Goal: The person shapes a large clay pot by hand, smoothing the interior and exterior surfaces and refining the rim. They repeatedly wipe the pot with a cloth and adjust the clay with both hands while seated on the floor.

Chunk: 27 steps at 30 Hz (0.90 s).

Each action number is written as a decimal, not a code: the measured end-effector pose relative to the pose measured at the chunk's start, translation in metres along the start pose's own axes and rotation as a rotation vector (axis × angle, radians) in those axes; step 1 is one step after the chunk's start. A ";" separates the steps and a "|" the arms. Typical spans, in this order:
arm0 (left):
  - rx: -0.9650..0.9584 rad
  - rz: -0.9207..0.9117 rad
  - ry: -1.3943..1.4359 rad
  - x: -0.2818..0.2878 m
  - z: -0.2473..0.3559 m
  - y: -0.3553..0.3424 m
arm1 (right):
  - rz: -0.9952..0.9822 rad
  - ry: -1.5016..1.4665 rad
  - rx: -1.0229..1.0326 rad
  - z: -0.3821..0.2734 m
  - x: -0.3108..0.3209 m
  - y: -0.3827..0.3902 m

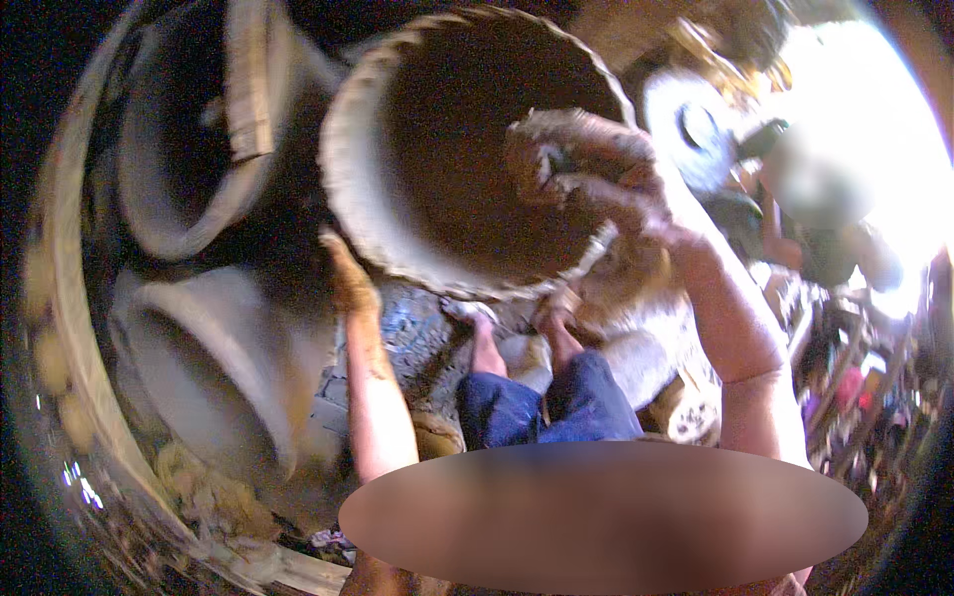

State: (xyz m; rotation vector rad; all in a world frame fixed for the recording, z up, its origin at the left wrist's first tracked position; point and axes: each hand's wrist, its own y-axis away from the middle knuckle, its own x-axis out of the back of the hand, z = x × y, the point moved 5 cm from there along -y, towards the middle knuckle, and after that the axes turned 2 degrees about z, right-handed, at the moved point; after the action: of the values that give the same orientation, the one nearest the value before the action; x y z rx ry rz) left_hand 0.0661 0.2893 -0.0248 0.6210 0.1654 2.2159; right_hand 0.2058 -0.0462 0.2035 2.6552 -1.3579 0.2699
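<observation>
A large round clay pot (447, 263) stands in front of me, its mouth facing up and its rim ridged and uneven. My left hand (348, 273) is at the pot's outer left side, seen edge-on with the fingers stretched out along the wall. Over the right part of the mouth is my right hand (596, 174), coated in wet clay. Its fingers and thumb curl towards each other around a small dark gap or lump that I cannot make out. The pot's inside is dark.
Two more big clay vessels, one at the upper left (199, 233) with a wooden plank (248, 89) across it and one at the lower left (219, 338), stand close by. A pale ring-shaped object (686, 129) is at the right. My feet are near the pot's base; sticks lie far right.
</observation>
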 end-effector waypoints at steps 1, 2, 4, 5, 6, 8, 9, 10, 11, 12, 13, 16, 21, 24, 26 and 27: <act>0.182 -0.119 -0.086 -0.001 -0.011 0.008 | 0.091 -0.166 -0.040 -0.001 0.021 0.022; 0.065 -0.115 0.187 -0.008 -0.007 0.013 | 0.212 0.042 -0.017 -0.002 0.042 0.043; -0.276 -0.117 -0.042 -0.011 0.007 0.022 | 0.427 -0.119 -0.043 0.004 0.073 0.093; -0.052 -0.115 0.156 -0.010 -0.003 0.020 | 0.545 -0.181 -0.008 0.011 0.086 0.117; -0.057 -0.113 0.236 -0.013 -0.003 0.020 | 0.611 -0.160 -0.050 0.024 0.097 0.140; 0.010 -0.073 0.329 -0.013 -0.006 0.014 | 0.769 -0.246 -0.103 0.064 0.106 0.186; 0.071 -0.036 0.360 -0.012 -0.010 0.012 | 0.871 -0.141 -0.126 0.092 0.108 0.205; 0.092 -0.041 0.396 -0.011 -0.009 0.009 | 0.953 0.005 -0.252 0.127 0.109 0.221; 0.052 -0.092 0.368 -0.012 -0.006 0.007 | 0.927 0.100 -0.337 0.161 0.105 0.235; 0.032 -0.117 0.353 -0.012 -0.003 0.008 | 0.889 0.200 -0.506 0.201 0.100 0.246; 0.013 -0.143 0.335 -0.012 0.000 0.010 | 0.689 0.268 -0.840 0.243 0.092 0.262; -0.039 -0.066 0.392 -0.010 0.016 0.028 | 0.608 0.328 -0.943 0.305 0.086 0.301; 0.196 -0.152 0.397 -0.038 0.022 0.064 | 0.584 0.256 -0.767 0.287 0.103 0.308; 0.160 -0.005 0.349 -0.036 0.027 0.060 | 0.669 0.276 -0.561 0.238 0.120 0.262; 0.079 0.057 0.198 -0.032 0.032 0.052 | 0.676 0.066 -0.572 0.210 0.120 0.225; 0.075 0.094 0.198 -0.027 0.034 0.048 | 0.680 -0.247 -0.494 0.195 0.112 0.203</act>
State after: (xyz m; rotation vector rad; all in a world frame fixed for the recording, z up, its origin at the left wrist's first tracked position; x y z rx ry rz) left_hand 0.0656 0.2346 0.0098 0.4564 0.3277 2.3703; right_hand 0.1232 -0.2936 0.0494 1.8087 -2.0491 -0.3041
